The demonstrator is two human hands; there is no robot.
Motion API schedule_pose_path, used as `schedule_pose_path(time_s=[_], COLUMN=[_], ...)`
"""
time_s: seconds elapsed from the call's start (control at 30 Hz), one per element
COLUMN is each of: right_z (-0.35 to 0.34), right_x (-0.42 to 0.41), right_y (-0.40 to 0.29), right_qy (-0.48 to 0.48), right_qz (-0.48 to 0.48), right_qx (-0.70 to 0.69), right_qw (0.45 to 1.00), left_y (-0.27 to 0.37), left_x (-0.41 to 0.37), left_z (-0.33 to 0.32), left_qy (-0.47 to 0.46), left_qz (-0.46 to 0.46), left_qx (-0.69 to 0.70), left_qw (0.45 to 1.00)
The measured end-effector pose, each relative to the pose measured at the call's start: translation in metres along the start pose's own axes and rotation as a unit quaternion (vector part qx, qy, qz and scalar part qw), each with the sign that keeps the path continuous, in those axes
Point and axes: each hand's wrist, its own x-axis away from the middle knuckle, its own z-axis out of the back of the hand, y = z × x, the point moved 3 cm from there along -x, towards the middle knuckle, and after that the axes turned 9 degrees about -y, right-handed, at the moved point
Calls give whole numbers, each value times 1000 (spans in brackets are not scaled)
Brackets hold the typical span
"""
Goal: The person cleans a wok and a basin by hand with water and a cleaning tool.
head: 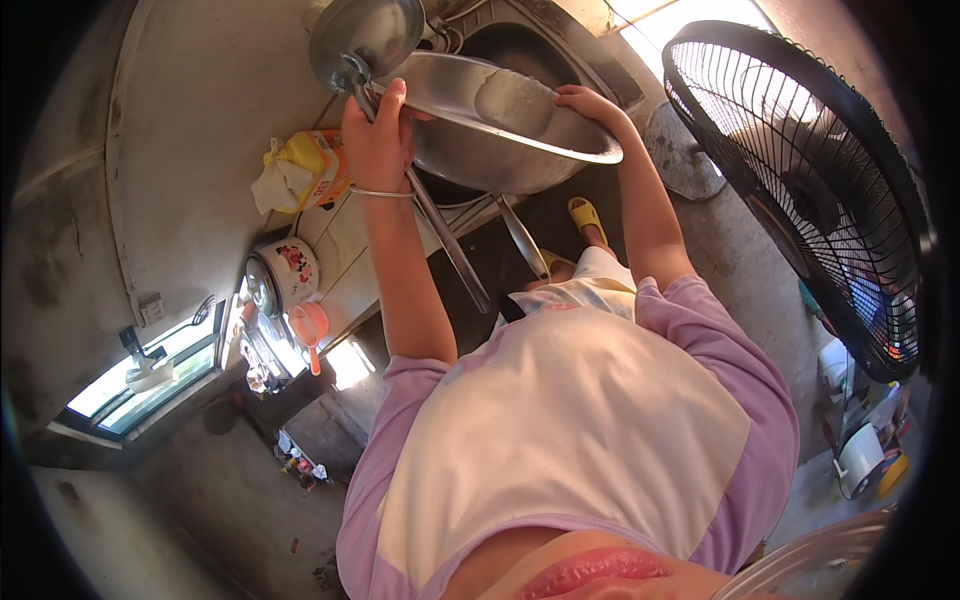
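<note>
My left hand [381,142] is closed around the long handle of a metal ladle [367,37], whose large bowl is raised beyond the hand. The left thumb also lies at the near-left rim of a wide stainless steel basin [487,154]. My right hand [592,105] grips the basin's right rim. Held up between both hands, the basin is tilted, with wet-looking patches on its inner wall. Below it shows a dark round pan edge, and a metal handle [523,236] points toward me. Part of the pan is hidden by the basin.
A dark round hollow [525,49] in a metal surround lies beyond the basin. Left on the tiled counter are a yellow-orange packet [311,169], a flowered pot [283,274] and an orange strainer or scoop [308,326]. A large black fan [799,199] stands close on the right.
</note>
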Motion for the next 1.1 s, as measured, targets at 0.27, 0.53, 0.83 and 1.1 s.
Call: schedule_pose_path(time_s=[0.27,0.53,0.83,1.1], right_z=[24,34,28,13], right_x=[-2,18,29,28], right_y=[8,-14,-24,-13], right_qy=[-35,-72,-46,-50], right_qz=[-7,-21,14,-13], right_qx=[9,6,54,-2], right_qw=[999,997,997,999], left_y=[-6,-17,-21,-20], left_x=[-13,-20,-23,-6], left_z=[-1,7,14,29], left_qy=[6,1,13,22], left_qz=[14,22,14,26], left_qx=[52,129,146,151], left_qw=[999,991,989,988])
